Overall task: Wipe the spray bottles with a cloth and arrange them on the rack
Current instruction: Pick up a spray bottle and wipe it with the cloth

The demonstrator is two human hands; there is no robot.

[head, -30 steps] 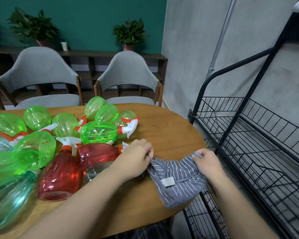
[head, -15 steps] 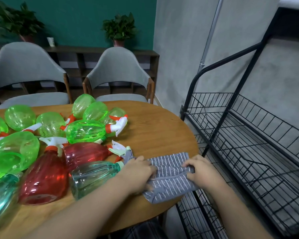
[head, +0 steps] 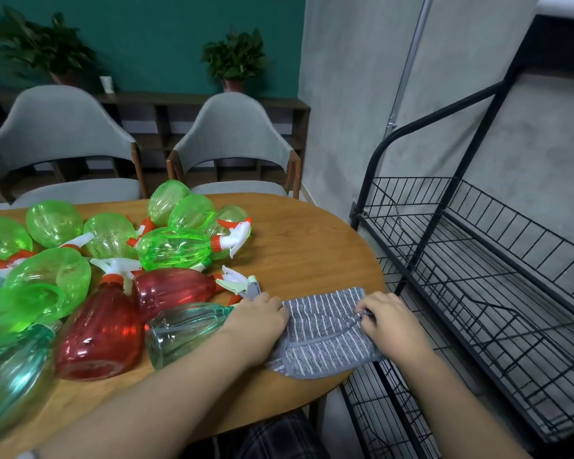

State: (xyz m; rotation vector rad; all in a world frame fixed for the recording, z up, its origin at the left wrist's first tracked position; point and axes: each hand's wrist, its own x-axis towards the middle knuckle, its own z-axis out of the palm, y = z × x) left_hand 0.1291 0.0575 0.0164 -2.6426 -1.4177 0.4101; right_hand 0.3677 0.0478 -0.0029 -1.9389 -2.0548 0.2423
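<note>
A grey cloth with white stripes (head: 325, 329) lies folded near the right edge of the round wooden table (head: 305, 246). My left hand (head: 257, 321) grips its left side and my right hand (head: 386, 321) pinches its right edge. Several spray bottles lie in a heap on the left: green ones (head: 173, 248), two red ones (head: 103, 329) and a clear teal one (head: 183, 329) right beside my left hand. The black wire rack (head: 478, 276) stands to the right of the table, its shelves bare.
Two grey chairs (head: 236, 140) stand behind the table. A dark low shelf with potted plants (head: 234, 59) runs along the green wall. A grey wall rises behind the rack.
The cloth went from hanging bunched between my hands to lying folded flat on the table. Both hands stayed on it and came down to the tabletop.
</note>
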